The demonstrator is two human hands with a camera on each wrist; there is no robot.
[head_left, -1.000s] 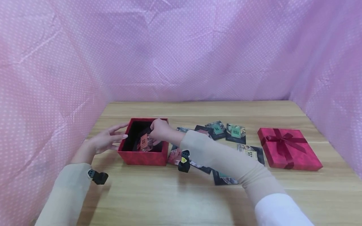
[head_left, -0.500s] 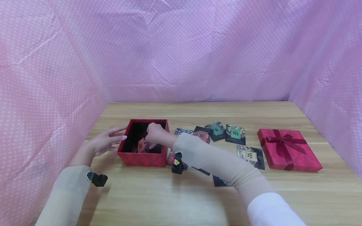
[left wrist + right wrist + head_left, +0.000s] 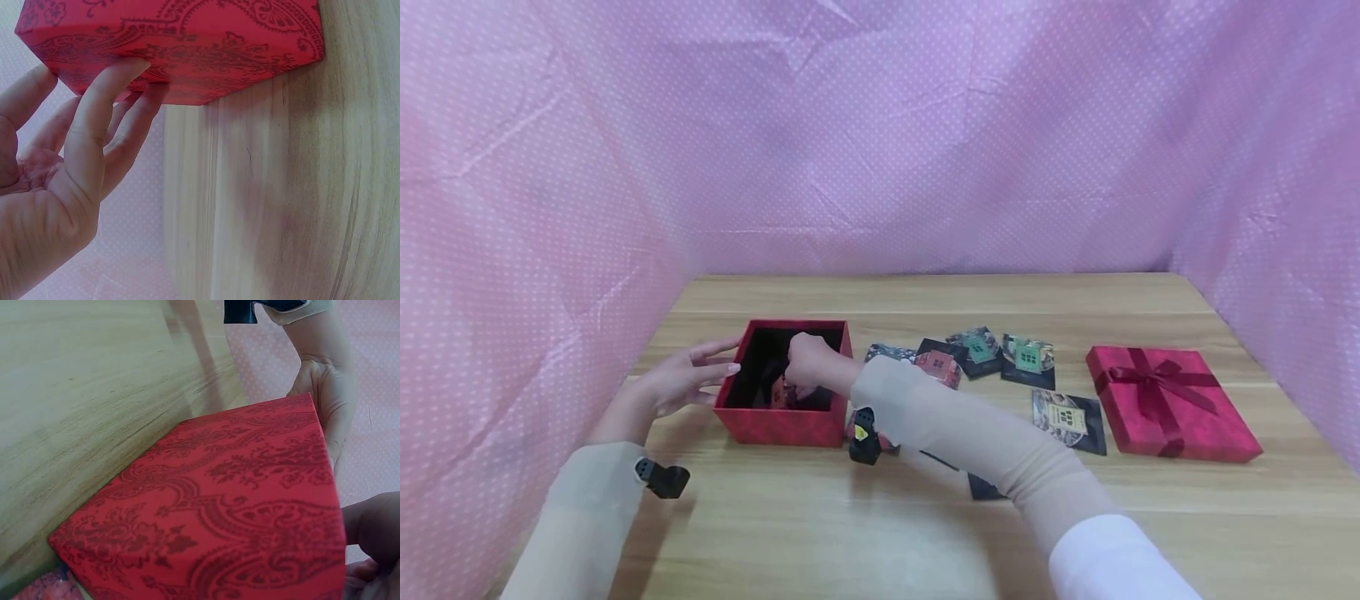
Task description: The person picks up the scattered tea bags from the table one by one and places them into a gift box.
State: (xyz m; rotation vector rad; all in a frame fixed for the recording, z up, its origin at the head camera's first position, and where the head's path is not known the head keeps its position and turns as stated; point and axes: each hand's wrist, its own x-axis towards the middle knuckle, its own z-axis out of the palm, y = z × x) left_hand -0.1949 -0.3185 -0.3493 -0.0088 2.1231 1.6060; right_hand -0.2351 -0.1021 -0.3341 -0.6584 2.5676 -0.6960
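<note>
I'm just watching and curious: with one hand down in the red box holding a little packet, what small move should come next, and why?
Probably let the packet go and lift the right hand out. That hand is already low inside the red box with fingers curled round the packet, while the left hand steadies the box's outer wall with straight fingers. More packets lie on the table beside it.

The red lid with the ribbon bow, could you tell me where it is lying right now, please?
In the head view the red lid lies flat on the wooden table, far right, just right of the scattered cards and well away from the open red box.
</note>
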